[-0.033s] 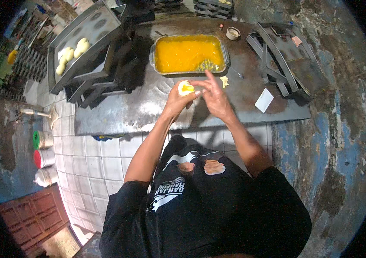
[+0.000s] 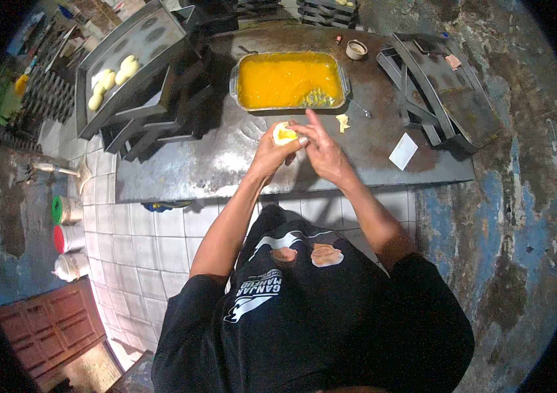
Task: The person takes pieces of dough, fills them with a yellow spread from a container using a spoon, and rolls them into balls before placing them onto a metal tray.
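In my left hand (image 2: 267, 157) is a cupped round of pale dough (image 2: 280, 128) with yellow filling (image 2: 286, 135) in its hollow. My left fingers curl around the dough, and the thumb lies along its near side. From the right, my right hand (image 2: 326, 157) reaches over with stretched fingers, some touching the dough's edge; its index finger points up and away. Just beyond both hands is a metal pan (image 2: 233, 85) of yellow filling (image 2: 285, 78), scraped thin at the near right corner. A small torn dough scrap (image 2: 343, 123) lies right of my right hand.
Stacked metal trays (image 2: 154, 105) stand at left, the top one bearing several dough balls (image 2: 109, 80). More trays (image 2: 439, 85) stand at right. A white card (image 2: 403, 152), a spoon (image 2: 365, 112) and a small cup (image 2: 356, 50) lie on the dark metal table (image 2: 187, 177).
My right index finger has shifted slightly left, toward the dough. My left hand still holds the filled dough in nearly the same place.
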Demonstrator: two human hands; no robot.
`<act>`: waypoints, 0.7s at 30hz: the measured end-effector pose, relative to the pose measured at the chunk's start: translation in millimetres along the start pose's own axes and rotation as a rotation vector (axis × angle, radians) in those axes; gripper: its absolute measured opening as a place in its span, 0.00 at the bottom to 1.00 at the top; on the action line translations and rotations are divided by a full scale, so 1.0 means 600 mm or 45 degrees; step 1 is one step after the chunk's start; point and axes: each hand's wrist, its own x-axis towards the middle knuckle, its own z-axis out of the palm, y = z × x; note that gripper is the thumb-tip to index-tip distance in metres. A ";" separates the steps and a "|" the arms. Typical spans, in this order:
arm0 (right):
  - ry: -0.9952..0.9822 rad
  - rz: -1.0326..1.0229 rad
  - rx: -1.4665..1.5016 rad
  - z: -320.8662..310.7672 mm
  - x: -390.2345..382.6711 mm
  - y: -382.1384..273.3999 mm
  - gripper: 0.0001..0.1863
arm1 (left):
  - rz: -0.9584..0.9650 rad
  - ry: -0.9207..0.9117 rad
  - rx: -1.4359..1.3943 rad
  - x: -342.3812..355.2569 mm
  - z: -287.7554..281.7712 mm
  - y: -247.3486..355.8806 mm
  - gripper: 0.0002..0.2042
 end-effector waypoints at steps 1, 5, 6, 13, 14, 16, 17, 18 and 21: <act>-0.096 -0.024 -0.010 0.006 -0.013 -0.003 0.34 | 0.002 0.014 0.015 -0.012 0.008 -0.004 0.21; -0.050 -0.326 -0.465 0.002 -0.047 -0.019 0.29 | 0.013 0.140 -0.087 -0.063 0.034 -0.014 0.18; 0.021 -0.366 -0.483 0.009 -0.050 -0.023 0.25 | 0.035 0.143 -0.046 -0.069 0.033 -0.014 0.16; 0.071 -0.200 -0.473 0.050 -0.086 -0.034 0.16 | -0.118 0.603 0.736 -0.143 0.063 0.050 0.15; 0.057 0.115 -0.006 0.080 -0.088 -0.042 0.19 | 0.021 0.542 0.673 -0.143 0.032 0.017 0.17; 0.339 0.125 -0.055 0.076 -0.091 -0.031 0.29 | 0.230 0.362 0.529 -0.124 0.025 0.007 0.19; 0.323 0.091 -0.043 0.084 -0.086 -0.037 0.29 | 0.282 0.317 0.447 -0.131 0.030 0.024 0.19; 0.372 0.168 0.476 0.098 -0.087 -0.044 0.32 | 0.303 0.356 0.442 -0.141 0.015 0.021 0.19; 0.184 0.291 0.851 0.096 -0.065 -0.046 0.35 | 0.479 0.115 0.439 -0.162 -0.034 0.022 0.20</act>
